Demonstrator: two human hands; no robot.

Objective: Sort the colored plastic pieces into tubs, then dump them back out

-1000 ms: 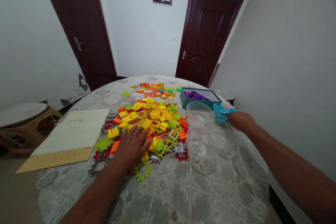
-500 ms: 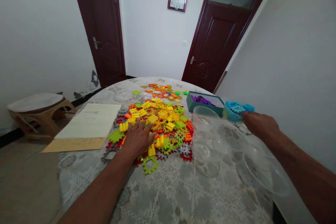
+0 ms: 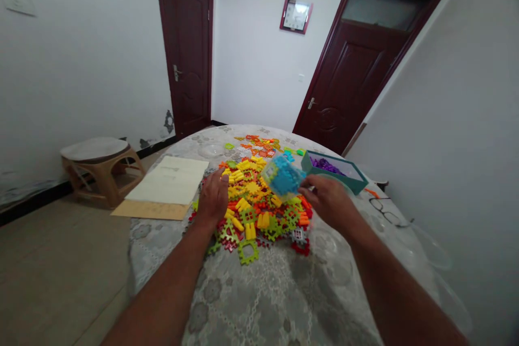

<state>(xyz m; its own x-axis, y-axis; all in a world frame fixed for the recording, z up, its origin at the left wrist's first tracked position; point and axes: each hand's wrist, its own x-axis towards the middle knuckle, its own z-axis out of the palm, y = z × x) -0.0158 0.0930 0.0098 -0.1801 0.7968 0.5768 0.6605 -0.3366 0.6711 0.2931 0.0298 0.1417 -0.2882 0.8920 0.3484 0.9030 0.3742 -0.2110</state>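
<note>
My right hand (image 3: 330, 197) grips the rim of a clear plastic tub (image 3: 268, 172) and holds it tipped on its side above the pile. Blue interlocking pieces (image 3: 286, 177) fill its mouth, and a few blue ones (image 3: 288, 156) show just beyond it. Beneath spreads a heap of plastic building pieces (image 3: 252, 189) in yellow, green, orange, red and grey. At the heap's left edge rests my left hand (image 3: 213, 199), open, its palm turned towards the pieces and nothing visible in it.
Behind the tub stands a green box (image 3: 340, 174) of purple pieces. Farther back lie loose orange pieces (image 3: 259, 146). Paper sheets (image 3: 168, 181) are on the left of the table (image 3: 243, 303). Eyeglasses (image 3: 385, 212) and clear containers (image 3: 432, 246) sit to the right.
My right hand has carried the tub of blue pieces leftward from beside the green box and tilted it over the heap. My left hand has slid off the heap's middle to its left edge.
</note>
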